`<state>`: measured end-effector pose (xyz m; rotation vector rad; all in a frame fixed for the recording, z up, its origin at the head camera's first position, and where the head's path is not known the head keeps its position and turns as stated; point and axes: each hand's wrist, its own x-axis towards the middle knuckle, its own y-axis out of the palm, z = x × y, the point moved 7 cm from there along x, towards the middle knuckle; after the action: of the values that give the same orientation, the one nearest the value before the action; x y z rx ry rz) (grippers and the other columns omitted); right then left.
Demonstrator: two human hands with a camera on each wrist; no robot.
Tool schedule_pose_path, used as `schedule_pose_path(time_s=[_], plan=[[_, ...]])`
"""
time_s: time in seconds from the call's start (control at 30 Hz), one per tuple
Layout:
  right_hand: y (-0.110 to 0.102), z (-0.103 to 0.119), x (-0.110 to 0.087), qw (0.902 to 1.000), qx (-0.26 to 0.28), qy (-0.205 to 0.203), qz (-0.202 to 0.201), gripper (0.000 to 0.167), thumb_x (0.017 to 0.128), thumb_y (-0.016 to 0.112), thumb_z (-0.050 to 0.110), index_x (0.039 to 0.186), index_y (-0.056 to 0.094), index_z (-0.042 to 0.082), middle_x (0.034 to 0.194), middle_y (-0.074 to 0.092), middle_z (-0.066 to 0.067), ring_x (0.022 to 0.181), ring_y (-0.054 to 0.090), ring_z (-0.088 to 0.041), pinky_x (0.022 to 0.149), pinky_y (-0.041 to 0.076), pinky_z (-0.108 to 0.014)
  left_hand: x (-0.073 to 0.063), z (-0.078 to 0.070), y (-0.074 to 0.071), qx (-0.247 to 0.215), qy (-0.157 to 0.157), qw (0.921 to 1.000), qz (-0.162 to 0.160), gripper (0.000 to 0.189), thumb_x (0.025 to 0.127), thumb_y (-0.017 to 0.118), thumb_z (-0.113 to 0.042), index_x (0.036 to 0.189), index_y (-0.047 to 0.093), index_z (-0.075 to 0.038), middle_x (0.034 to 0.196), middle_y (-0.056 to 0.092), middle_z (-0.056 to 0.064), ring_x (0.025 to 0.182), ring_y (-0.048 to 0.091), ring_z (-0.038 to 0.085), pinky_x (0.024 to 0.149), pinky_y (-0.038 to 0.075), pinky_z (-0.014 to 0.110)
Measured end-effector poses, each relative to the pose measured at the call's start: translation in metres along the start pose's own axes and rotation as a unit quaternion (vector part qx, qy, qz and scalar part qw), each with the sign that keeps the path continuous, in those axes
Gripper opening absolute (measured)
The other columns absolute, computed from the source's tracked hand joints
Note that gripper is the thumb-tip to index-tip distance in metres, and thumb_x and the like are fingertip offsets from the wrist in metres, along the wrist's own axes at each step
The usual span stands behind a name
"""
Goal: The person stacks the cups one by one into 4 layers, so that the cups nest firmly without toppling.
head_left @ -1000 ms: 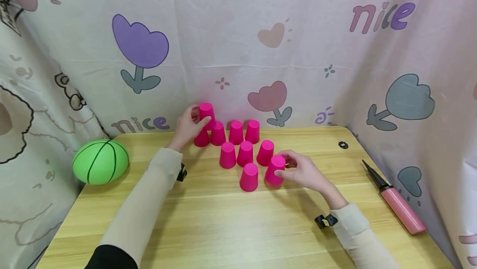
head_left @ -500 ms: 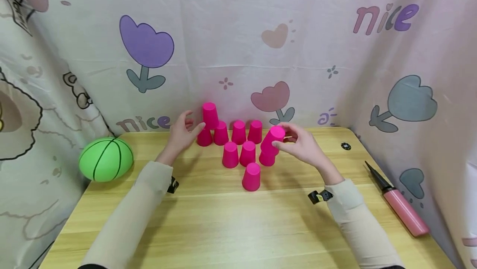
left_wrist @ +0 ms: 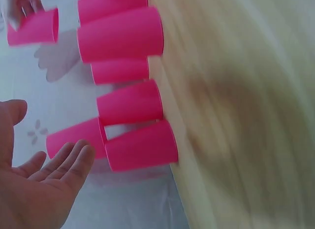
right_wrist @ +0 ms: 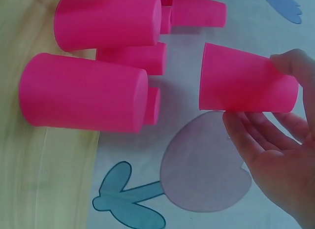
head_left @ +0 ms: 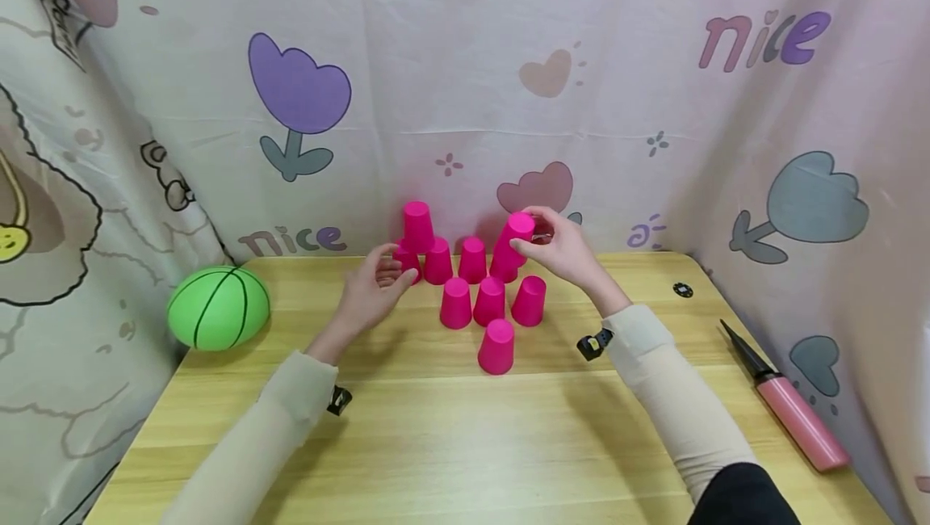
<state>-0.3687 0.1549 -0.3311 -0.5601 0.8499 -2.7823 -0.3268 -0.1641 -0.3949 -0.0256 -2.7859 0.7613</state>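
Note:
In the head view my right hand [head_left: 563, 249] grips an upside-down pink cup [head_left: 514, 236], thumb on the near side and fingers behind. This cup is above the right end of the back row and partly hides the cup [head_left: 503, 269] there. My left hand [head_left: 372, 289] is beside the back row's left end, holding nothing, fingers loosely bent; whether it touches the nearest cup [head_left: 407, 265] cannot be told. One cup [head_left: 417, 226] stands on the two leftmost back cups. Three cups, including a middle one [head_left: 489, 301], form a nearer row, with a single cup [head_left: 497, 347] in front.
A green ball [head_left: 219, 308] lies at the table's left edge. On the right are a pink hand pump [head_left: 799, 422] with a black nozzle and a small black disc [head_left: 683, 290]. A patterned curtain [head_left: 436, 65] hangs right behind the wooden table [head_left: 465, 444].
My right hand has lifted a cup from the front row and carried it back over the rear right cup. My left hand released the upper left cup, then lowered beside that stack.

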Motion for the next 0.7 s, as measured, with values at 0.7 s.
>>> schedule_pose_path(time_s=[0.7], plan=[[0.031,-0.027,0.046,0.9991,-0.022,0.035,-0.011,0.056,0.094,0.079,0.028,0.143,0.058,0.011,0.129,0.069,-0.014,0.115,0.068,-0.031,0.096,0.061,-0.045,-0.053,-0.028,0.083,-0.032,0.063,0.9870,0.144,0.059,0.097,0.077,-0.026,0.147,0.053,-0.005,0.128,0.071,0.020,0.118,0.069,0.037,0.104,0.058,0.053]])
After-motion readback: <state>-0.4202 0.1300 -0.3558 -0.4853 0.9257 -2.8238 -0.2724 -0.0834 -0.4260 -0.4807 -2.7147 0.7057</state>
